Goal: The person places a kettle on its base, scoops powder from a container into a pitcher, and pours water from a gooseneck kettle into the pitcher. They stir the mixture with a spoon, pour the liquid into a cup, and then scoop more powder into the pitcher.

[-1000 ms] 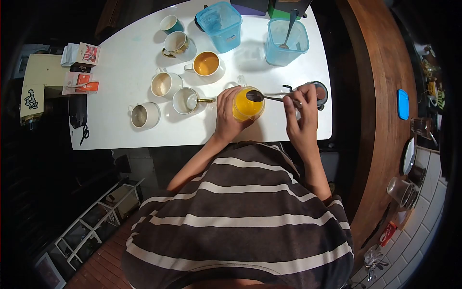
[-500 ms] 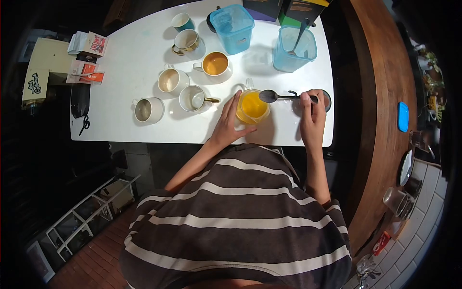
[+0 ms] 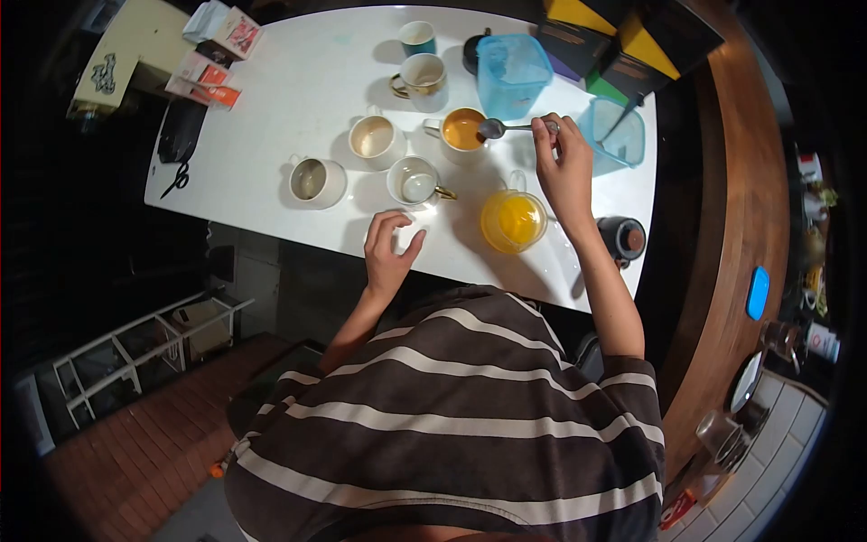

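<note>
My right hand (image 3: 564, 164) is closed around the handle of a dark spoon (image 3: 493, 128), whose bowl overlaps the right rim of a white mug with an orange inside (image 3: 464, 129). Nearer me stands a glass jug of yellow-orange liquid (image 3: 513, 221), with neither hand on it. My left hand (image 3: 390, 246) holds nothing, its fingers loosely curled and the thumb apart, over the front of the table. Just beyond it is a white mug with a gold handle (image 3: 414, 183). To the left stand a pale mug (image 3: 375, 143) and a grey-white mug (image 3: 318, 183).
A gold-trimmed mug (image 3: 424, 81) and a teal cup (image 3: 417, 38) stand farther back. Two blue tubs, a closer one (image 3: 617, 135) and a taller one (image 3: 515, 77), are at the right. A black lidded container (image 3: 623, 239) sits near the right edge. Scissors (image 3: 177, 181) lie far left.
My left hand has let go of the jug and moved left. My right hand has carried the spoon from over the jug's side up to the orange-lined mug. The view has shifted.
</note>
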`<action>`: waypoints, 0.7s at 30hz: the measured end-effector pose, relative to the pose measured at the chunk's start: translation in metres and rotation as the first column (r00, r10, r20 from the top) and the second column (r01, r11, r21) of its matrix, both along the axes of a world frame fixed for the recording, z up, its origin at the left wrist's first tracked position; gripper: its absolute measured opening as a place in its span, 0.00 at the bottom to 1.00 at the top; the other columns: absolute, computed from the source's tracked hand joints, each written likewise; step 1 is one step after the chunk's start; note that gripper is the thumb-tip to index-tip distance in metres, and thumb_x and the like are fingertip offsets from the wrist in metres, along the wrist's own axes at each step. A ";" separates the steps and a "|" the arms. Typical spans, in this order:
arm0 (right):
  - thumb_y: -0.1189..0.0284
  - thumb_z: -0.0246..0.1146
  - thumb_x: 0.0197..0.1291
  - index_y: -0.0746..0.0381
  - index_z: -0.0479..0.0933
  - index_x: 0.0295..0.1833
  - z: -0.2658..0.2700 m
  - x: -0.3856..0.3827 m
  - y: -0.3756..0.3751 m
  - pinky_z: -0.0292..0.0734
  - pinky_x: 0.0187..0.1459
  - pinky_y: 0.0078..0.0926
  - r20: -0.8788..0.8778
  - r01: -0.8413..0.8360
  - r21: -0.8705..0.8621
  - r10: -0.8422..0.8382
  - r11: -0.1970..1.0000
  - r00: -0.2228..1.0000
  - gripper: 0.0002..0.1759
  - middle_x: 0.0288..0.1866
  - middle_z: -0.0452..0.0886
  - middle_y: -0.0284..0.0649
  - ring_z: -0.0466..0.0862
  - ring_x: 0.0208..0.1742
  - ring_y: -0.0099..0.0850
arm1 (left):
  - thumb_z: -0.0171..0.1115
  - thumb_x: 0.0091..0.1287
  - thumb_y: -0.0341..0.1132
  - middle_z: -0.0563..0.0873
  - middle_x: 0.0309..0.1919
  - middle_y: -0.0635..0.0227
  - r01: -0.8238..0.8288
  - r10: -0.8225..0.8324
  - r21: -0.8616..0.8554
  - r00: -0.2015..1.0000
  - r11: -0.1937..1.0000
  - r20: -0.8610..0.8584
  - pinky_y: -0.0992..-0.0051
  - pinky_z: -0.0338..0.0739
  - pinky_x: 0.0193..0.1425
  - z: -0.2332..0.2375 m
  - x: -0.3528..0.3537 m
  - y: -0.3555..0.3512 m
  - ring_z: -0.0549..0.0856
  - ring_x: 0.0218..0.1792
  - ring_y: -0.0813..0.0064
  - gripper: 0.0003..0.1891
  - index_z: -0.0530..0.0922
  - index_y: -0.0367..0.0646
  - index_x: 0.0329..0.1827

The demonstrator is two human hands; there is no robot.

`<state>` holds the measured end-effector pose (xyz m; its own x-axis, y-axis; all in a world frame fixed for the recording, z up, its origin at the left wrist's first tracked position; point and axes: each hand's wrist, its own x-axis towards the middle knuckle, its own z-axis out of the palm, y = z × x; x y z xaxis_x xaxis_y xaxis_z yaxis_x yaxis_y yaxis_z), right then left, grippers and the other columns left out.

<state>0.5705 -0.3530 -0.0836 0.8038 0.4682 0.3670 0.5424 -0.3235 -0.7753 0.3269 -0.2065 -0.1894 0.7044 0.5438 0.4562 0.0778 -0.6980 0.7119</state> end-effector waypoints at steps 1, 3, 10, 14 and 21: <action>0.66 0.60 0.72 0.67 0.79 0.41 -0.005 0.006 0.005 0.70 0.35 0.37 0.012 -0.014 -0.052 0.015 0.999 1.000 0.14 0.28 0.72 0.46 0.73 0.29 0.40 | 0.74 0.55 0.23 0.83 0.41 0.61 -0.023 0.023 0.002 1.000 1.000 0.002 0.69 0.77 0.45 0.000 -0.002 0.003 0.83 0.41 0.61 0.14 0.78 0.38 0.41; 0.66 0.60 0.72 0.67 0.79 0.40 -0.014 0.010 0.016 0.70 0.34 0.39 0.023 -0.043 -0.103 0.046 0.994 0.999 0.14 0.28 0.73 0.46 0.73 0.28 0.42 | 0.75 0.56 0.26 0.82 0.41 0.60 -0.095 0.095 -0.043 0.995 0.995 -0.007 0.67 0.78 0.46 -0.001 -0.008 0.009 0.83 0.42 0.60 0.14 0.78 0.37 0.41; 0.67 0.60 0.72 0.68 0.76 0.38 -0.027 0.013 0.041 0.67 0.31 0.39 0.083 -0.072 -0.155 0.086 0.985 0.993 0.14 0.26 0.74 0.49 0.72 0.24 0.43 | 0.75 0.58 0.26 0.81 0.41 0.60 -0.192 0.191 -0.066 0.981 0.979 -0.027 0.66 0.77 0.46 -0.006 -0.031 0.024 0.82 0.42 0.60 0.14 0.78 0.37 0.42; 0.67 0.60 0.72 0.68 0.76 0.37 -0.033 0.013 0.050 0.67 0.30 0.39 0.078 -0.044 -0.166 0.058 0.985 0.995 0.15 0.24 0.74 0.49 0.71 0.23 0.43 | 0.76 0.57 0.28 0.78 0.44 0.59 -0.324 0.322 -0.067 0.946 0.944 -0.041 0.65 0.73 0.50 -0.015 -0.044 0.037 0.78 0.45 0.59 0.20 0.75 0.36 0.47; 0.65 0.60 0.72 0.69 0.76 0.36 -0.042 0.004 0.059 0.66 0.27 0.40 -0.026 -0.018 -0.229 0.013 0.973 1.000 0.17 0.20 0.75 0.49 0.72 0.19 0.44 | 0.79 0.54 0.32 0.73 0.57 0.54 -0.453 0.452 0.031 0.891 0.891 0.047 0.61 0.69 0.58 -0.021 -0.057 0.095 0.74 0.56 0.57 0.39 0.64 0.36 0.66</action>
<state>0.5741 -0.2944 -0.1258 0.8029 0.5503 0.2291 0.5310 -0.4857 -0.6943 0.2697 -0.1114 -0.2104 0.3686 0.7803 0.5052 0.3661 -0.6214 0.6927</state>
